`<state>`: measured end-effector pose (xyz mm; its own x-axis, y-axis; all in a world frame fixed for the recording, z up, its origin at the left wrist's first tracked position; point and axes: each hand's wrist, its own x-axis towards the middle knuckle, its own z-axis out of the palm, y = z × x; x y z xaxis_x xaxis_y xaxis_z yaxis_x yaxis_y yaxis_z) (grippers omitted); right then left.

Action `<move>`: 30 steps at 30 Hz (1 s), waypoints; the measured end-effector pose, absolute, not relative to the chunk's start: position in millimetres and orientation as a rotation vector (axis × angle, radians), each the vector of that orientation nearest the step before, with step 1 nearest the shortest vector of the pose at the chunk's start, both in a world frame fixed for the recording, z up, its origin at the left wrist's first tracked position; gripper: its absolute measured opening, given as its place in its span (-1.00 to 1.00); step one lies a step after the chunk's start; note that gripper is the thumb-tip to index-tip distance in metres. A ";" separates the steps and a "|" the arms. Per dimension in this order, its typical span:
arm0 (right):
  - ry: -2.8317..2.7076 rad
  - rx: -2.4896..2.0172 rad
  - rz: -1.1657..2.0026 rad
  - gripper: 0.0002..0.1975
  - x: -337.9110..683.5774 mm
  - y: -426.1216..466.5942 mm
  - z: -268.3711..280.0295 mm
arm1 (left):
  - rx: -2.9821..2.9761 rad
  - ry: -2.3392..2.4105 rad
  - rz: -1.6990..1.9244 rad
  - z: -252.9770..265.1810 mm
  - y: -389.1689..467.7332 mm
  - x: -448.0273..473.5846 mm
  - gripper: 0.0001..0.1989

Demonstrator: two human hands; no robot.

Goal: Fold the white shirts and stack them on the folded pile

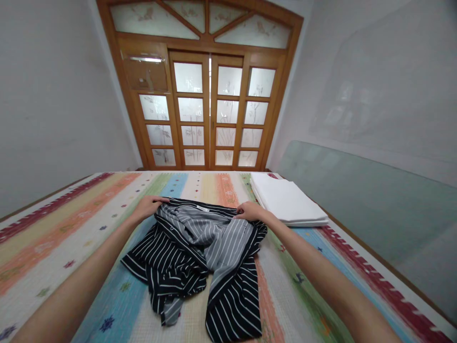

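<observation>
A black shirt with white stripes (174, 262) lies rumpled on the striped cloth, its paler grey inside turned up in the middle. A small white label shows at the centre of its far edge, and a button sits on the left front. My left hand (150, 207) has its fingers closed on the far left corner of the shirt. On the far right, my right hand (250, 211) grips the same edge, thumb and fingers pinched over the fabric. Loose parts of the shirt spread toward me in folds.
The multicoloured striped cloth (71, 238) covers the wide surface under the shirt. White folded sheets (289, 200) lie in a stack beyond my right hand. A pale green panel (357, 200) runs along the right wall. Wooden doors with frosted panes (191, 109) stand at the back.
</observation>
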<state>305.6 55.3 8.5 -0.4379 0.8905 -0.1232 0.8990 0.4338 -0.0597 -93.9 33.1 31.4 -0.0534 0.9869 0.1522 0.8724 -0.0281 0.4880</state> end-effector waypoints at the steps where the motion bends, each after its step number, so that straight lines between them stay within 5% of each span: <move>1: 2.599 1.627 -0.178 -0.66 304.2 57.0 5.9 | 1.937 1.979 0.678 28.5 32.7 -92.2 -0.62; 11: 2.534 1.613 -0.113 -0.81 312.7 66.9 -0.6 | 1.801 1.691 0.498 12.0 15.8 -94.5 -0.69; 21: 2.635 1.846 -0.037 -0.85 328.4 79.4 16.1 | 1.890 1.647 0.506 10.7 11.4 -116.1 -0.47; 30: 2.877 1.610 -0.487 -0.87 341.5 88.2 29.2 | 1.906 1.730 0.420 40.1 1.9 -109.7 -0.46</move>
